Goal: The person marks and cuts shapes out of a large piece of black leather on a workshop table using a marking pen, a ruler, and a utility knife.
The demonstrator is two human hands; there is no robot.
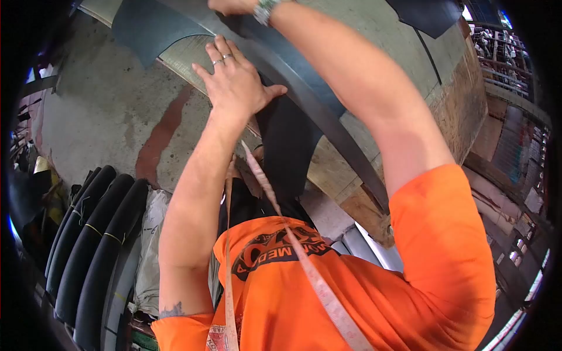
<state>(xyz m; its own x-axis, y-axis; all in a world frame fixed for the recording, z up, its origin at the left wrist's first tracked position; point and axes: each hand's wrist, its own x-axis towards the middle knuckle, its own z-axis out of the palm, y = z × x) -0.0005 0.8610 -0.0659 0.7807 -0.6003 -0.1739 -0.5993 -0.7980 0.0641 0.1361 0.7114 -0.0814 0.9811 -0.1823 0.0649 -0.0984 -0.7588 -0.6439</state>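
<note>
My left hand (235,82), with two rings, lies flat with fingers spread on a dark sheet (285,126) near the table's edge. The sheet looks like leather or vinyl and hangs down over the edge toward me. My right hand (233,5) is at the top of the view, partly cut off, so its fingers do not show well; a watch (263,10) is on that wrist. Below the right forearm, a long dark strip (331,128) runs diagonally across the sheet. A blue-grey piece (140,28) with a curved edge lies beyond my left hand.
A tape measure (319,278) hangs from my neck over the orange shirt. Several black rolls (96,234) stand at lower left beside a pale wrapped bundle (151,251). Another dark piece (427,14) lies at upper right on the worn wooden tabletop (462,102). Crowded shelving (509,64) stands at right.
</note>
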